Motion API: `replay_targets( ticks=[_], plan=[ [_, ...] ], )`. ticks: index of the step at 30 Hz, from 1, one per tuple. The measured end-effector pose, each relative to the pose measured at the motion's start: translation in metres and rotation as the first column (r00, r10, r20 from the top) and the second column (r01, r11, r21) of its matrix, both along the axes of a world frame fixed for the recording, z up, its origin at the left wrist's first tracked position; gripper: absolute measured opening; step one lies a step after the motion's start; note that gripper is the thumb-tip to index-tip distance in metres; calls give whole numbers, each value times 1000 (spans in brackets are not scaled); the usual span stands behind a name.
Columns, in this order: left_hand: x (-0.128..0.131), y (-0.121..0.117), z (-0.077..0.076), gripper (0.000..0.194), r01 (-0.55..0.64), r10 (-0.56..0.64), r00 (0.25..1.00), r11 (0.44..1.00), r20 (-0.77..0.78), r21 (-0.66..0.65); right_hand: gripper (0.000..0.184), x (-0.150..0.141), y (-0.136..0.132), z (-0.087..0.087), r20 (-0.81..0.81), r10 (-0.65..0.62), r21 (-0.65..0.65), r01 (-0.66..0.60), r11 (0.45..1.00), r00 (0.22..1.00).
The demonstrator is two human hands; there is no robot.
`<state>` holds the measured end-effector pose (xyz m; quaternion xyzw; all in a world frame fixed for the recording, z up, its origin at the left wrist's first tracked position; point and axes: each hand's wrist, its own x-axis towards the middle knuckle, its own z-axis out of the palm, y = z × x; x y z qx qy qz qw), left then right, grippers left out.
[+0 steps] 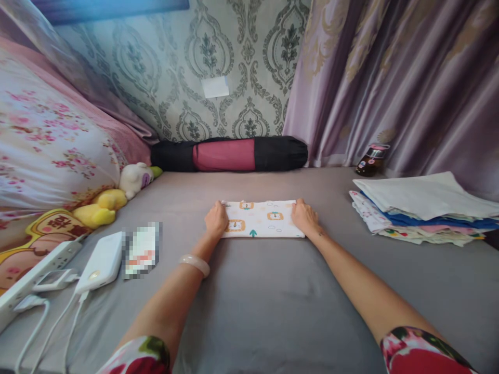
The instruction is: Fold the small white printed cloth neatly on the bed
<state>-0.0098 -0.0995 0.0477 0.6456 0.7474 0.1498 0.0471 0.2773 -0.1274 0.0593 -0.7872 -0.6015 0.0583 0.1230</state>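
A white cloth (pixel 259 221) printed with orange lion faces and green arrows lies folded into a wide rectangle on the grey bed sheet (pixel 273 306). My left hand (pixel 216 218) grips its left end, fingers closed on the edge. At the opposite end, my right hand (pixel 305 217) is closed on the right edge in the same way. The cloth is stretched flat between both hands. A pale bangle (pixel 195 264) circles my left wrist.
A stack of folded cloths (pixel 424 208) sits at right, a brown bottle (pixel 371 160) behind it. A black-and-red rolled bag (pixel 230 154) lies along the wall. On the left are a power strip (pixel 47 275), a white power bank (pixel 102 262) with cables, and plush toys (pixel 103 205).
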Motion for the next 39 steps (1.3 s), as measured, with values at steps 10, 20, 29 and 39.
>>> replay_targets(
  ticks=[10, 20, 29, 39],
  plan=[
    [4, 4, 13, 41, -100, 102, 995, 989, 8, -106, 31, 3, 5, 3, -103, -99, -59, 94, 994, 990],
    [58, -33, 27, 38, 87, -67, 987, 986, -144, 139, 24, -54, -14, 16, 132, 112, 228, -140, 964, 985],
    [74, -38, 9, 48, 395, -390, 912, 919, -124, 15, 45, -91, -14, -9, 153, 505, 136, -524, 841, 850],
    [69, -31, 4, 53, 408, -416, 903, 909, -111, -84, 50, -89, -16, -15, 124, 515, 106, -527, 843, 848]
  ],
)
